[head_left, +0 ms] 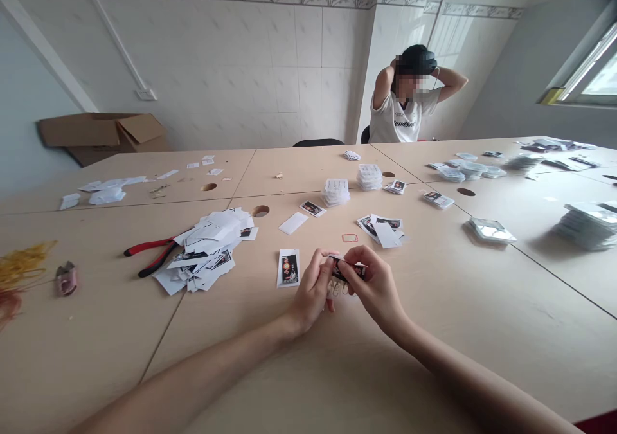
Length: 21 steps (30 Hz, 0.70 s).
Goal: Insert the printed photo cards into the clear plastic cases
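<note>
Head view: on the near side, left hand (pixel 311 292) and right hand (pixel 375 284) pinch a black card (pixel 336 271); uneven thumb pressure could spill the small pieces (pixel 339 289) beneath.

Soft daylight from the window (pixel 601 72)

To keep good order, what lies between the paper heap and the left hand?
In the head view, one white-edged printed card lies between the paper heap and left hand.

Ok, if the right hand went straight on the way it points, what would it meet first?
Beyond the card it grips, the right hand would likely meet the left hand first; the depth between them is unclear.
</note>
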Motion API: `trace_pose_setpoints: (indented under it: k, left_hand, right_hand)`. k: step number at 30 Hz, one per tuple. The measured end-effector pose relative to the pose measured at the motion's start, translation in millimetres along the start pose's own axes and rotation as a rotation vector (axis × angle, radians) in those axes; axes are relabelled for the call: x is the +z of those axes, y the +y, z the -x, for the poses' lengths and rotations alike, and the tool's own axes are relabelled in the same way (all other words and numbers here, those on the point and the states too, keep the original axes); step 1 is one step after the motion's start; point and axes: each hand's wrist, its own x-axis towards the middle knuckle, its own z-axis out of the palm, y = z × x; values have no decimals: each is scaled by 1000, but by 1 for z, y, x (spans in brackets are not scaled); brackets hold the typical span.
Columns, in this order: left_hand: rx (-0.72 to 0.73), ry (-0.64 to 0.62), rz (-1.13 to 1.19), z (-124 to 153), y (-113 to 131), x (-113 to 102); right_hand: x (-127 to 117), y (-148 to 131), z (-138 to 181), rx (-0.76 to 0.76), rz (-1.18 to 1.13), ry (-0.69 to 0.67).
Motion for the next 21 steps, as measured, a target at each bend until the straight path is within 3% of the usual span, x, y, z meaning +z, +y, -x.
trace_pose_setpoints:
  k: [4,21]
  left_hand:
    - [16,73,-35,1,-1,0]
    - [37,237,-94,4,0,0]
  right_hand:
    - [0,1,0,26,-57,-13]
    - [-5,-4,0,-37,134,48]
